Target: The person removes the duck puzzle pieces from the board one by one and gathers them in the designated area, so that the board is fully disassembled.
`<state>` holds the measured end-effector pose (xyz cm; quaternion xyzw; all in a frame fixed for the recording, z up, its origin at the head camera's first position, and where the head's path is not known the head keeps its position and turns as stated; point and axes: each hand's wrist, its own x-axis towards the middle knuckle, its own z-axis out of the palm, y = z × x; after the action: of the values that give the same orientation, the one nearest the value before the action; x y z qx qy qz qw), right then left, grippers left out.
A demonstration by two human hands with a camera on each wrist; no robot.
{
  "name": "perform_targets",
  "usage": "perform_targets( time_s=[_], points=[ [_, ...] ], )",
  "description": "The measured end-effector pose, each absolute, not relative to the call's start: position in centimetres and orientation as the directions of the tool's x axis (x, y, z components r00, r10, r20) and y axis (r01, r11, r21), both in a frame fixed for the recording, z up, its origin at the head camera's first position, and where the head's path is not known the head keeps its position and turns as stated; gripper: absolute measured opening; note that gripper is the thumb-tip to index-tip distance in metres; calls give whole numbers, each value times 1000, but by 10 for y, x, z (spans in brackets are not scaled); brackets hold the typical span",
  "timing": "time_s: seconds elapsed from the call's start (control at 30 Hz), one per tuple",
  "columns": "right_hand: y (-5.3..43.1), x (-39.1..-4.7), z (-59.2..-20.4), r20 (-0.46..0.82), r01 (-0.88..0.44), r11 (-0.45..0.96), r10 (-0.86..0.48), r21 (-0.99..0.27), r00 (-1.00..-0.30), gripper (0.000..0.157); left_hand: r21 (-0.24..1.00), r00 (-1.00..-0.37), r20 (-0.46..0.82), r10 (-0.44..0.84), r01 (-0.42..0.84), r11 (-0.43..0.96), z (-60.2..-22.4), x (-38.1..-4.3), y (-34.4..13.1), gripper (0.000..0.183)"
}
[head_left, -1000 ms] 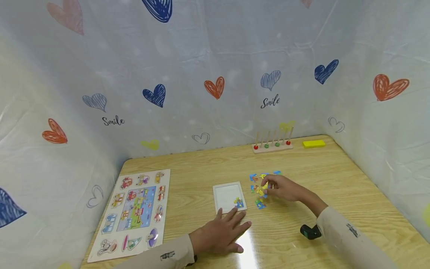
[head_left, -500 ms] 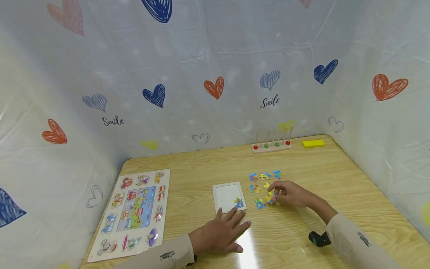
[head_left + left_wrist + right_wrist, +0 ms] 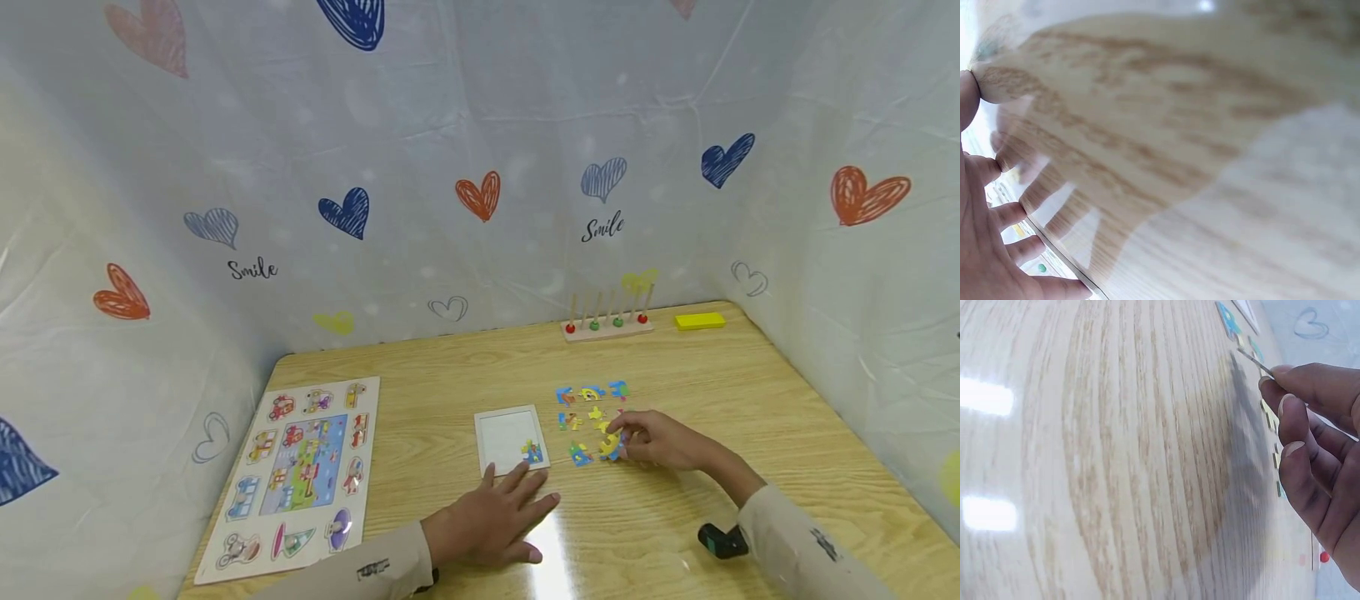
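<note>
My right hand [image 3: 660, 439] pinches a yellow-and-blue jigsaw piece [image 3: 610, 445] between thumb and fingertips. In the right wrist view the jigsaw piece [image 3: 1254, 360] is seen edge-on, tilted just over the tabletop. Other loose jigsaw pieces [image 3: 580, 453] lie in loose rows left of and behind that hand. My left hand [image 3: 491, 521] rests with fingers spread, its fingertips at the near edge of a white puzzle frame [image 3: 506, 410]. Inside the frame's near right corner sit joined-looking yellow and blue pieces [image 3: 532, 451]. The left wrist view shows the left hand [image 3: 997, 244] flat beside the frame edge.
A large picture peg board [image 3: 367, 467] with vehicles and toys lies on the left of the wooden table [image 3: 427, 375]. At the back stand a wooden peg rack [image 3: 609, 331] with red and green beads and a yellow block [image 3: 701, 321]. A heart-printed curtain [image 3: 397, 275] surrounds the table.
My right hand has moved right and nearer, drawing the yellow-and-blue jigsaw piece away from the middle of the loose pieces. My left hand has stayed put.
</note>
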<state>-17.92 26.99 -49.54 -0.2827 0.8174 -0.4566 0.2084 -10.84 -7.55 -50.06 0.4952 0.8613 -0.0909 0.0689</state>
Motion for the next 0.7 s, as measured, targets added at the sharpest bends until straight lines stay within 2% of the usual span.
perform_targets(
  time_s=[0.3, 0.7],
  points=[
    [269, -178, -501, -82, -249, 426, -624, -870, -777, 32, -71, -500, -227, 836, 864, 498, -496, -108, -74, 70],
    [269, -178, -507, 10, -430, 562, -600, -707, -800, 25, -63, -505, -208, 838, 862, 504, -499, -108, -74, 70]
  ],
)
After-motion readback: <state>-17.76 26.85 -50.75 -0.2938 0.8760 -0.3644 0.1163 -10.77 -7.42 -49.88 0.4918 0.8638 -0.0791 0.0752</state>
